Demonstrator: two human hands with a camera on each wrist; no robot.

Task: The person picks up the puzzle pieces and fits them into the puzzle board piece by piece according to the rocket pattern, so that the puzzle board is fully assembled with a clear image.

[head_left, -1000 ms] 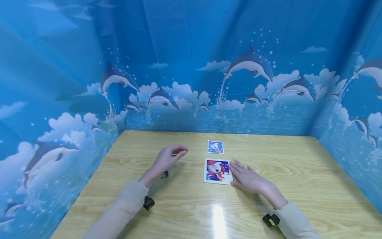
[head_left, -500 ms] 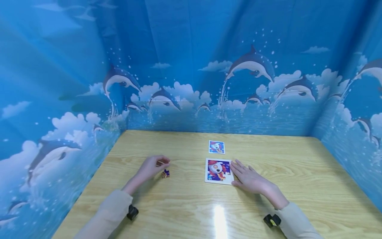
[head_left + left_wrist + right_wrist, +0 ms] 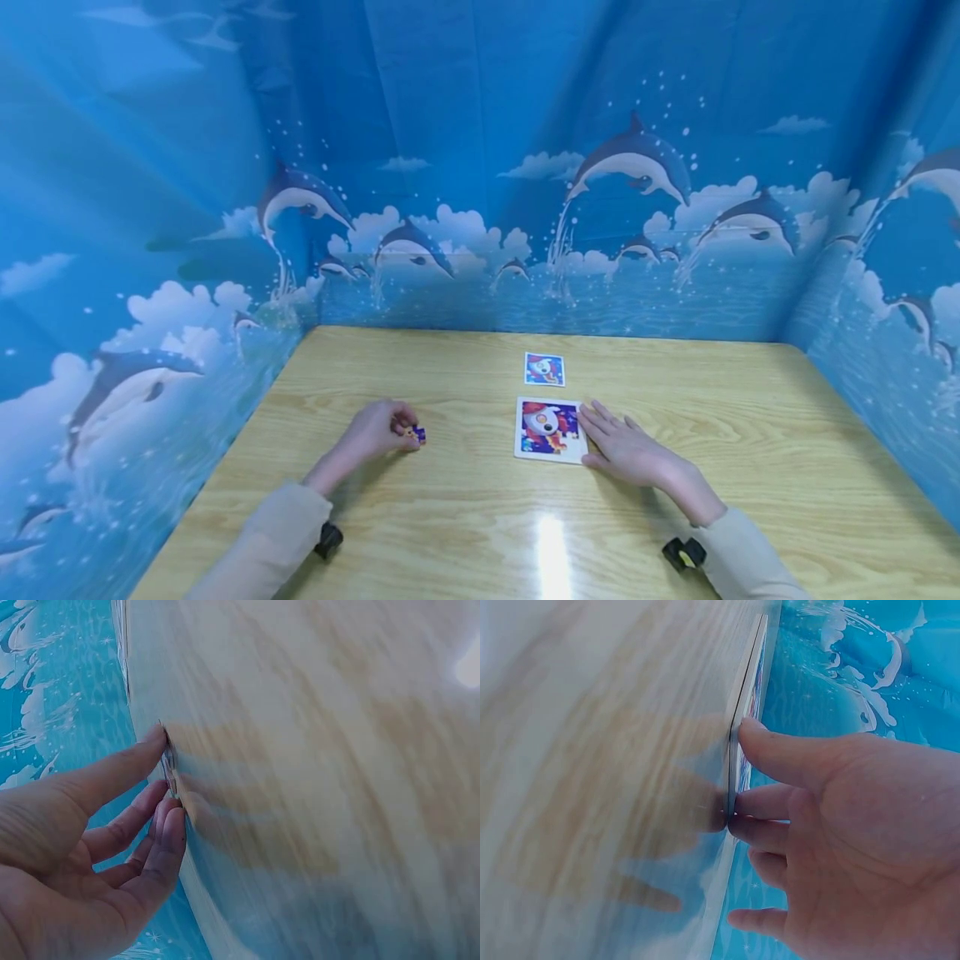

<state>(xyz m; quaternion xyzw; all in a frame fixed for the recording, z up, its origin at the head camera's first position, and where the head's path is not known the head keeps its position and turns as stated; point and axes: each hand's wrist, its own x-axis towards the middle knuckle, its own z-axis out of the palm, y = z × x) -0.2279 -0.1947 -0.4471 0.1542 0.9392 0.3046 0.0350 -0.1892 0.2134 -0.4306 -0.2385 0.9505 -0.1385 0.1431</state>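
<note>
A puzzle piece [image 3: 419, 433], purple and orange, lies on the table with my left hand [image 3: 377, 429] around it. In the left wrist view the thumb and fingertips of my left hand [image 3: 112, 817] hold its thin edge at the tabletop; whether more than one piece is there I cannot tell. To the right lies a white-framed puzzle board [image 3: 574, 450] showing a rocket picture, with a pale gap at its lower right corner. My right hand [image 3: 626, 448] rests flat with straight fingers on the board's right edge. Thumb and fingers of my right hand [image 3: 832, 817] touch the board's side [image 3: 742, 742].
Behind the board lies a small picture card [image 3: 544, 369] with the same rocket design. The wooden table [image 3: 465, 517] is enclosed by a blue dolphin-print curtain [image 3: 465, 167] at the back and sides.
My left hand has moved left and toward me, away from the board, then lowered onto the puzzle piece and closed its fingers round it. The right hand has stayed on the board's edge.
</note>
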